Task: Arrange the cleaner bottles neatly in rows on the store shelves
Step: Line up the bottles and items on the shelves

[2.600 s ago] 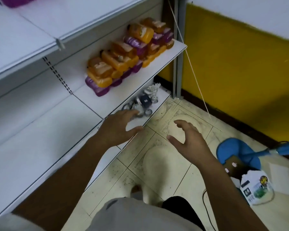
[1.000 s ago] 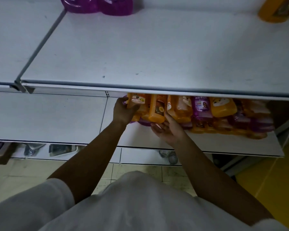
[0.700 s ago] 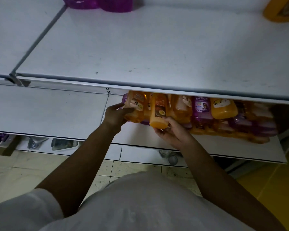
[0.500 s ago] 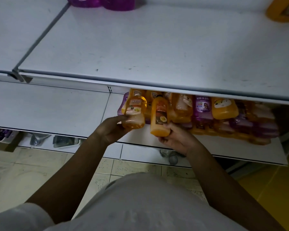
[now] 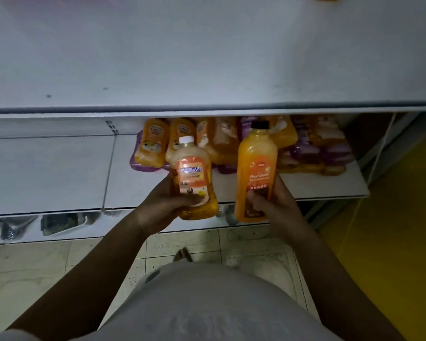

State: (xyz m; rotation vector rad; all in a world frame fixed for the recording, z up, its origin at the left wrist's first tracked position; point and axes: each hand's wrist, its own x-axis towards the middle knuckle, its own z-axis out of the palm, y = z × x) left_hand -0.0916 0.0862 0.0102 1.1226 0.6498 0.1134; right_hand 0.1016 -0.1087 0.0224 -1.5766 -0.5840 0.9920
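Cleaner bottles lie in a messy pile on the low shelf. In front of that shelf, the left hand wraps round a white-cap bottle and the right hand wraps round a black-cap bottle. Best hold both upright and set them side by side.

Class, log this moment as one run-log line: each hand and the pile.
left hand: grips white-capped bottle | right hand: grips black-capped bottle | other bottles: lying piled on lower shelf
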